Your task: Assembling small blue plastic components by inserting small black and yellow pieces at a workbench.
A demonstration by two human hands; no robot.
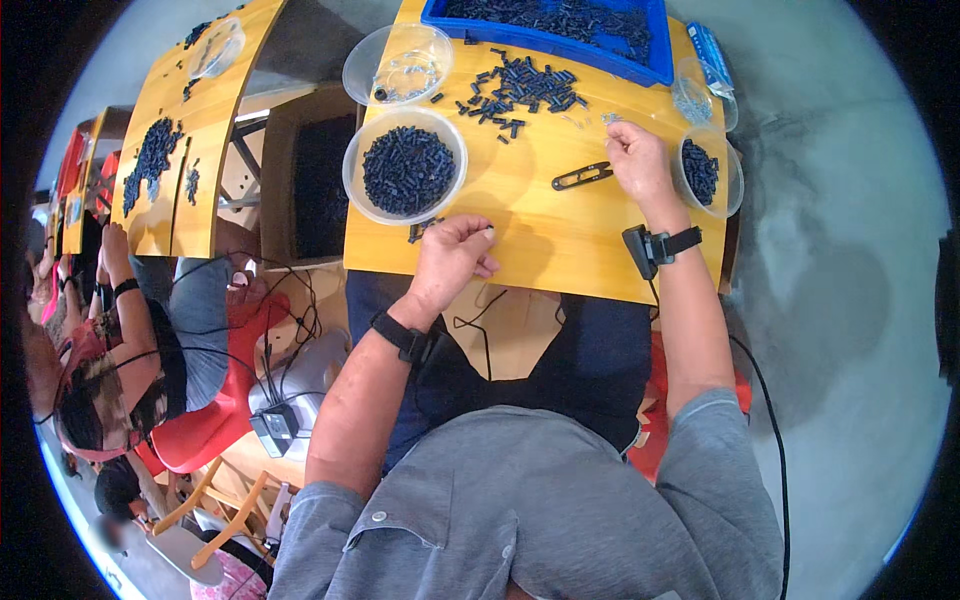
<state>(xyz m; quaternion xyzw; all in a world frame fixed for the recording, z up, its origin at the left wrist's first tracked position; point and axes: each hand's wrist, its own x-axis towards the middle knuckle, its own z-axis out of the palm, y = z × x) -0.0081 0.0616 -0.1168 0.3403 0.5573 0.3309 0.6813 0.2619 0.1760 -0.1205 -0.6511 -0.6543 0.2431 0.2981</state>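
My left hand [458, 262] is over the table's near edge, thumb and forefinger pinched together, with a tiny dark bit at the tips too small to name. Some small black pieces [424, 230] lie beside it, below a round clear bowl [462, 172] filled with black tubular parts. My right hand [640, 160] rests farther out on the right, its fingers closed at several tiny shiny pieces [611, 118]; whether it grips one cannot be made out. Just left of that hand lies a pair of black thread snips [581, 177].
A loose pile of black parts [530, 85] spreads before a blue tray [545, 45] of similar parts. A clear bowl [360, 65] stands back left; a small tub [700, 172] of black parts stands right. At left, a person [120, 350] sits by another yellow table [215, 160].
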